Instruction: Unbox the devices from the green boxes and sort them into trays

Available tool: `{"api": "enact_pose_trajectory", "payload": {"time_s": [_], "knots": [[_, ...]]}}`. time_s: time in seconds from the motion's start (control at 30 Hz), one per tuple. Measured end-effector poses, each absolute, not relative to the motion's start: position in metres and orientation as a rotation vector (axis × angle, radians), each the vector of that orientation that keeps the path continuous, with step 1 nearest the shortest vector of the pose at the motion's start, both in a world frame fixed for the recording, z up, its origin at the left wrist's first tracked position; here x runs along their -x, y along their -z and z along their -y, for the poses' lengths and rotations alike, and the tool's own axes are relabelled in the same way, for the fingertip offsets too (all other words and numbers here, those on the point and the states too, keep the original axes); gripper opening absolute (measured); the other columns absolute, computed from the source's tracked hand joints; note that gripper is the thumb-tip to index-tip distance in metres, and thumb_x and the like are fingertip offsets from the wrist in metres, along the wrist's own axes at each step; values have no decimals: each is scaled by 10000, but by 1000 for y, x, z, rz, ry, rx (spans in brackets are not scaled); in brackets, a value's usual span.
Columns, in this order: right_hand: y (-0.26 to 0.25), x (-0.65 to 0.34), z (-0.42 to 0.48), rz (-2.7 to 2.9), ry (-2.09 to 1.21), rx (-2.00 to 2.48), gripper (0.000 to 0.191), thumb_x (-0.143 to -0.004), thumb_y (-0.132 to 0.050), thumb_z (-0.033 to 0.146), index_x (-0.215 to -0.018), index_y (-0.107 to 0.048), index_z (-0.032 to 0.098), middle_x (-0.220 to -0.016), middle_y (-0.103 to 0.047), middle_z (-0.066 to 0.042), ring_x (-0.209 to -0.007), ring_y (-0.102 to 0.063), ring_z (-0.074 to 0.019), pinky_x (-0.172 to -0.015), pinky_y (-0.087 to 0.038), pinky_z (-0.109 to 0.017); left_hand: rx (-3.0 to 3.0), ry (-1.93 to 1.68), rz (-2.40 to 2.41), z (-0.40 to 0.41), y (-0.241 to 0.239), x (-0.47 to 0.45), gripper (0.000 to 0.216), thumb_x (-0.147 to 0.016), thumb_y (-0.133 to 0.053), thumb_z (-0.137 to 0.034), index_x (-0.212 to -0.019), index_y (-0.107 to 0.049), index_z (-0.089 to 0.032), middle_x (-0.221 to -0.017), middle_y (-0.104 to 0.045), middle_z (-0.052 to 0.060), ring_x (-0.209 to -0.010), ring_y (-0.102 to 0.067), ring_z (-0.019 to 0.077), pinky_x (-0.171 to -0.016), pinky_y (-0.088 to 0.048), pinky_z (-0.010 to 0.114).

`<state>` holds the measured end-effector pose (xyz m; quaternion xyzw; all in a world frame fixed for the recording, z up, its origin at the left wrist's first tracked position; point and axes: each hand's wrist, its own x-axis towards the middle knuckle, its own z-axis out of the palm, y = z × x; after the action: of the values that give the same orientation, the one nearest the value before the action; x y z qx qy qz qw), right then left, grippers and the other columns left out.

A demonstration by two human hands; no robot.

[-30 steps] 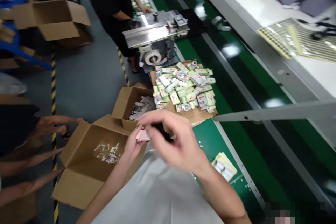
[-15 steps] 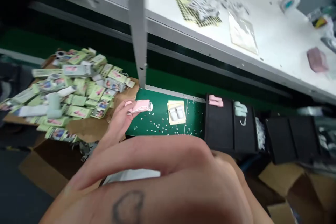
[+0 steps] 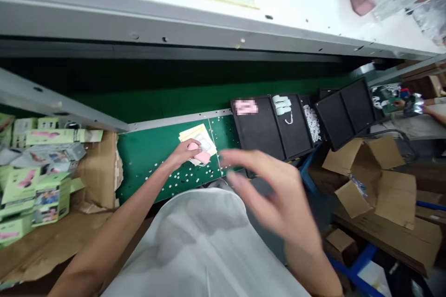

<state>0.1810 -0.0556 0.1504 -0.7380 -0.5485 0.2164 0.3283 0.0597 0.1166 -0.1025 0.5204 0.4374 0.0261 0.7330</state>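
Observation:
My left hand (image 3: 184, 151) is closed around a small pink device (image 3: 200, 155) with a white strap, low over the green work surface (image 3: 146, 153). Just behind it lies a stack of pale yellow sheets (image 3: 195, 132) with a white sticker sheet on top, partly covered by the hand and device. Closer to the camera, my right hand (image 3: 275, 190) hangs in the air, blurred, its thumb and fingers apart and nothing between them. Two-part black tray (image 3: 258, 130) is what it is nearest to; pink pieces (image 3: 246, 106) and mint green pieces (image 3: 282, 105) lie in it.
Green printed boxes (image 3: 49, 181) are piled on cardboard at the left. A white shelf (image 3: 139, 4) runs above the work surface. White straps (image 3: 311, 123) fill a narrow bin, with another black tray (image 3: 348, 113) beyond. An open carton (image 3: 393, 190) stands right; another person's arm (image 3: 435, 111) shows far right.
The view has swung right. My left hand has carried the pink device beside the yellow sheets. My right arm, which crossed the foreground, has drawn back, and its open hand now shows.

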Motion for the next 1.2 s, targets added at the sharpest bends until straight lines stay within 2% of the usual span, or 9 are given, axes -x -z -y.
{"api": "enact_pose_trajectory", "payload": {"time_s": [0.1, 0.2, 0.3, 0.4, 0.6, 0.7, 0.87, 1.03, 1.2], "knots": [[-60, -222, 52, 1021, -767, 2079, 534, -879, -708, 459, -1357, -604, 246, -1274, -699, -98, -1100, -693, -267, -894, -590, -384, -1220, -110, -745, -104, 71, -95, 373, -637, -810, -424, -906, -705, -187, -877, -701, 33, -773, -644, 198, -645, -504, 270], [19, -250, 63, 657, -1244, 1815, 583, -849, -683, 567, -1303, -619, 208, -1051, -750, -76, -803, -730, -214, -635, -582, -299, -1245, -165, -592, -81, 50, -129, 319, -729, -765, -423, -948, -706, -200, -917, -708, 47, -862, -653, 222, -763, -522, 305], [60, -284, 72, 509, -1293, 1703, 563, -775, -737, 587, -1152, -681, 173, -855, -729, -32, -636, -673, -161, -535, -504, -241, -1159, -227, -696, -65, 45, -150, 364, -762, -748, -468, -1008, -699, -204, -1036, -721, 81, -991, -662, 251, -883, -519, 347], [80, -340, 65, 431, -1068, 1909, 537, -705, -769, 580, -1018, -706, 147, -726, -681, -6, -546, -586, -128, -495, -435, -230, -987, -276, -921, -64, 50, -140, 452, -722, -788, -547, -1003, -698, -205, -1139, -719, 117, -1125, -659, 290, -977, -510, 380], [113, -440, 28, 421, -944, 2019, 449, -615, -855, 451, -909, -713, 143, -713, -672, 6, -658, -566, -133, -569, -422, -225, -830, -245, -1270, -70, 64, -38, 517, -579, -890, -546, -912, -733, -184, -1044, -767, 147, -1102, -694, 358, -965, -561, 427], [128, -451, 19, 418, -953, 2022, 452, -601, -873, 425, -904, -703, 135, -667, -645, 21, -616, -545, -120, -563, -426, -233, -721, -294, -1420, -60, 68, 17, 385, -652, -861, -413, -918, -741, -162, -1065, -772, 151, -1121, -698, 356, -966, -581, 420], [143, -443, 18, 377, -884, 2002, 483, -656, -830, 483, -965, -673, 148, -763, -680, -13, -650, -601, -138, -564, -463, -241, -488, -371, -1630, -36, 70, 64, 121, -798, -707, -184, -915, -722, -158, -1065, -782, 142, -1146, -701, 332, -955, -605, 411], [152, -433, 14, 354, -889, 1976, 432, -687, -790, 486, -915, -679, 136, -767, -698, -60, -719, -670, -191, -603, -523, -270, -398, -449, -1638, -27, 62, 72, 100, -829, -668, -154, -917, -715, -141, -1080, -776, 172, -1171, -685, 352, -966, -600, 431], [154, -425, 17, 314, -800, 2060, 487, -693, -778, 427, -1059, -681, 121, -933, -743, -117, -797, -715, -229, -649, -540, -293, -411, -498, -1609, -36, 48, 92, 128, -777, -711, -138, -904, -723, -135, -1099, -768, 201, -1162, -689, 364, -992, -581, 446]]}}
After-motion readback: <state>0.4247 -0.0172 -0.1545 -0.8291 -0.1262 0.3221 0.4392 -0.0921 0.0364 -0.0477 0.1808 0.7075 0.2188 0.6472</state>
